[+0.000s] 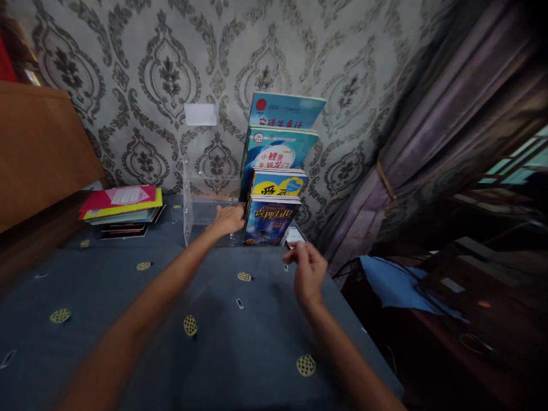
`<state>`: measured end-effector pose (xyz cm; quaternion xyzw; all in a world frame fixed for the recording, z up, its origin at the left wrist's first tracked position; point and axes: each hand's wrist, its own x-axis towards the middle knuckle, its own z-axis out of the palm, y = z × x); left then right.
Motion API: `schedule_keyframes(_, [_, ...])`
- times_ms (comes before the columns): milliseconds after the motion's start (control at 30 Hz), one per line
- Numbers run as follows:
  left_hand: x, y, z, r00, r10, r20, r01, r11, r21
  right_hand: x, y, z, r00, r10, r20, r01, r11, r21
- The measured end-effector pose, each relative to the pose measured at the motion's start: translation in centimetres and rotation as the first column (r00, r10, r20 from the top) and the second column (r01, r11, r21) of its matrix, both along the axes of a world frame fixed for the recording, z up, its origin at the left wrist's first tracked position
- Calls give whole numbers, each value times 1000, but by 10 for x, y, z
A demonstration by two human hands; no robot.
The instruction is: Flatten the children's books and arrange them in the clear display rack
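Where the left hand reaches far across the table, fingers lie flat and loosely spread against the near left edge of the front book, touching its cover side, not wrapped round anything. Palm partly inside the clear acrylic stand, over its base plate. Right hand raised just above the tablecloth, near and right of the books, fingers curled in with thumb and forefinger tips close together; cannot tell whether anything small is pinched between them. Just beyond those fingertips, a small white card or phone-like object lying flat at the front book's right corner.

Four books upright in a stepped row, shortest nearest: dark blue illustrated cover in front, yellow-and-blue cover behind, pale teal cover with a white oval next, tallest blue one farthest, against the patterned wallpaper. Left half of the stand holding no books.

Far left: flat stack of thin books, pink cover with white label on top. Wooden board beyond it. Right: purple curtain tied back, blue cloth below the table edge. Tablecloth dark blue-grey with yellow dotted ovals.
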<state>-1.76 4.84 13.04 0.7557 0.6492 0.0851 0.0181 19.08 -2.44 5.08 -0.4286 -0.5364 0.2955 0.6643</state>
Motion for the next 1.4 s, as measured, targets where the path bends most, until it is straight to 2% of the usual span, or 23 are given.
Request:
schedule_keyframes(33, [0, 0, 0, 1000, -6, 1, 5, 1000, 7, 11, 16, 9, 993, -79, -92, 80, 997, 8])
schedule_keyframes(100, [0, -1, -1, 1000, -14, 4, 13, 1000, 18, 28, 49, 26, 977, -101, -188, 101, 995, -6])
schedule_keyframes(233, [1, 0, -1, 1000, -15, 0, 14, 1000, 18, 38, 103, 48, 983, 18, -185, -27, 999, -44])
schedule_keyframes(367, [4, 2, -1, 1000, -18, -17, 18, 1000, 5, 29, 130, 60, 975, 127, -180, -153, 979, -137])
schedule_keyframes(567, [6, 6, 1, 999, -15, -49, 14, 1000, -17, 22, 131, 68, 936, 314, -159, -330, 940, -86])
schedule_keyframes(800, [8, 8, 5, 997, -17, -71, 14, 999, -50, 21, 125, 67, 922, 359, -142, -367, 930, -33])
schedule_keyframes(967, [8, 7, 8, 997, -23, -68, 19, 998, -59, 20, 126, 65, 924, 352, -146, -357, 934, -7])
schedule_keyframes(1167, [8, 5, 9, 998, -32, -54, 29, 997, -65, 20, 129, 65, 947, 297, -122, -306, 950, -61])
schedule_keyframes(1400, [9, 4, 10, 999, -28, -22, 27, 997, -75, 16, 134, 67, 961, 248, -125, -257, 964, -63])
